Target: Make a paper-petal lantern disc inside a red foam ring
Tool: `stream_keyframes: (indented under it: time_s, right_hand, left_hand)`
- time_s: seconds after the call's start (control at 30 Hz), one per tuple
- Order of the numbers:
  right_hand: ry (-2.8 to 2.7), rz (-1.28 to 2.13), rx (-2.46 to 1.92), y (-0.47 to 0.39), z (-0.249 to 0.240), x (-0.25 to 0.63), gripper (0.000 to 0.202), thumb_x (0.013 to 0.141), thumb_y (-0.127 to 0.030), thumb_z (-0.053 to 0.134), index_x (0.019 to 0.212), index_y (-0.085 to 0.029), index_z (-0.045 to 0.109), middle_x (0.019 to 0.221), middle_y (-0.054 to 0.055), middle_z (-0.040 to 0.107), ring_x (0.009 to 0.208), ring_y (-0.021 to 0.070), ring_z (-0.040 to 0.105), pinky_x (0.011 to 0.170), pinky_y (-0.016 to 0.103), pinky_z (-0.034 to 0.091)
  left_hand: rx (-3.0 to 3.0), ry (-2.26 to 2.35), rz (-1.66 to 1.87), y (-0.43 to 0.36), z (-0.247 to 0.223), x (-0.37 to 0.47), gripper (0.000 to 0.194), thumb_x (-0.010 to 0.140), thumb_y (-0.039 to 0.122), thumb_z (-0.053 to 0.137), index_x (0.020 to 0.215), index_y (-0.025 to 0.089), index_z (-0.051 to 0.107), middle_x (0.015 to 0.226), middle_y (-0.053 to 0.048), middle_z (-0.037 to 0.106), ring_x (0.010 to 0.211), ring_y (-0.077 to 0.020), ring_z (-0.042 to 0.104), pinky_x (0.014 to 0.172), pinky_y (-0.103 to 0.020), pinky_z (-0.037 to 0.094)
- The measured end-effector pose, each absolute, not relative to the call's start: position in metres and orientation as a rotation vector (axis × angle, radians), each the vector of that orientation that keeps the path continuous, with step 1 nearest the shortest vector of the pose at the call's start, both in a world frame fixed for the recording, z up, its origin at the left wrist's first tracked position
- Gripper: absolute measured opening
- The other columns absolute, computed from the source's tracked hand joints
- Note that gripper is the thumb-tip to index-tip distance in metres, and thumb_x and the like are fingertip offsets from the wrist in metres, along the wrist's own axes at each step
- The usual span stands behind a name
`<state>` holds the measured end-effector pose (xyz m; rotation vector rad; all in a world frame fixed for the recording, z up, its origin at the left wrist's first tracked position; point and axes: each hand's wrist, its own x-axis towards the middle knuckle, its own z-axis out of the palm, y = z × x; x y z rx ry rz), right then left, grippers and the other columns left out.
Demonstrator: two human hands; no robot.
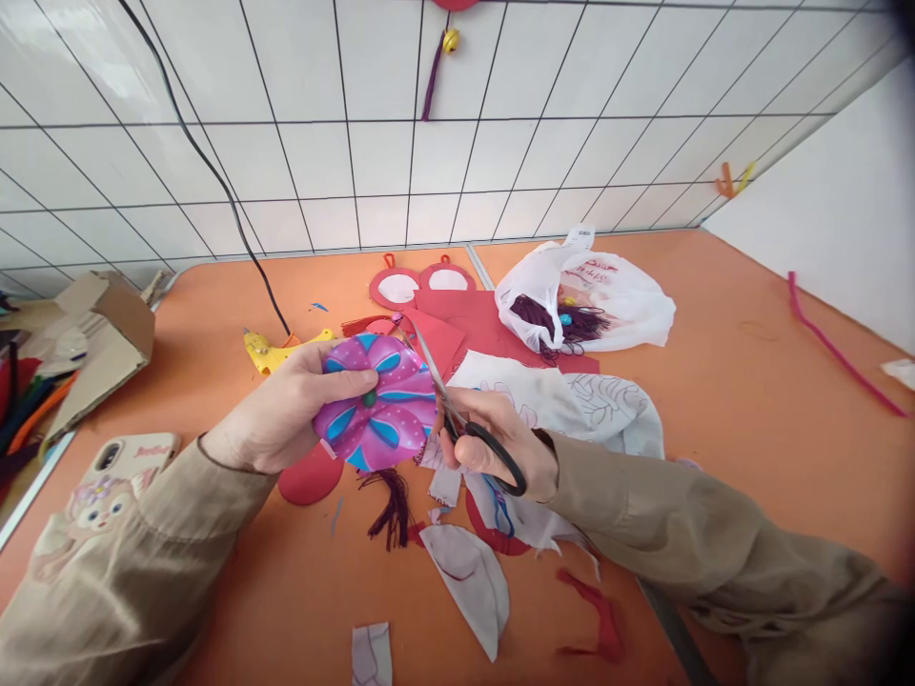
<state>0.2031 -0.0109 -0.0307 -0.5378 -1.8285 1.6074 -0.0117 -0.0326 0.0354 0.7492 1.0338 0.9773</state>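
My left hand (293,405) is closed on a round fabric flower (400,419), pink-purple with blue petal shapes and a green bead at its centre. The thumb lies across its front beside the bead. In my right hand (497,433) are scissors (436,372) with black handles, their blades parted and pointing up and away at the flower's right edge. Whether the blades touch the fabric I cannot tell. Below the flower hangs or lies a dark purple tassel (392,510); its top is hidden. A red disc (311,476) shows under my left wrist.
A yellow glue gun (275,354) lies behind my left hand. Red felt (472,319), white fabric scraps (464,581) and a plastic bag (629,295) of tassels spread over the orange table (750,381). At left are a phone (121,476) and a cardboard box (107,333).
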Motion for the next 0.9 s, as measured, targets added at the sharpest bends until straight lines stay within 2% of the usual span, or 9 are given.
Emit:
stream_keyframes:
  time_s: [0.4, 0.7, 0.9]
  right_hand:
    - [-1.857, 1.573, -0.545, -0.0099, -0.0331, 0.2028, 0.055, 0.080, -0.070, 0.064, 0.079, -0.016, 0.054, 0.061, -0.003, 0.047, 0.052, 0.0087, 0.039, 0.049, 0.025, 0.031]
    - [-1.852, 1.576, -0.599, -0.0108, -0.0348, 0.2035, 0.059, 0.077, -0.074, 0.064, 0.079, -0.015, 0.054, 0.062, -0.002, 0.049, 0.052, 0.0085, 0.041, 0.049, 0.025, 0.032]
    - [-1.859, 1.563, -0.643, -0.0114, -0.0335, 0.2035, 0.059, 0.076, -0.074, 0.063, 0.078, -0.016, 0.054, 0.060, -0.004, 0.045, 0.052, 0.0083, 0.038, 0.049, 0.024, 0.031]
  left_hand:
    - [0.753, 1.003, 0.899, -0.0314, 0.0362, -0.0163, 0.009, 0.070, 0.014, 0.081, 0.078, 0.013, 0.078, 0.077, -0.006, 0.077, 0.066, -0.0181, 0.073, 0.062, -0.024, 0.062]
    - [0.695, 1.010, 0.905, -0.0315, 0.0374, -0.0187, 0.010, 0.065, 0.014, 0.085, 0.070, 0.012, 0.077, 0.066, -0.005, 0.074, 0.057, -0.0158, 0.069, 0.054, -0.021, 0.060]
    - [0.706, 1.028, 0.893, -0.0309, 0.0368, -0.0195, 0.011, 0.064, 0.015, 0.085, 0.072, 0.012, 0.077, 0.069, -0.005, 0.075, 0.059, -0.0167, 0.070, 0.056, -0.022, 0.061]
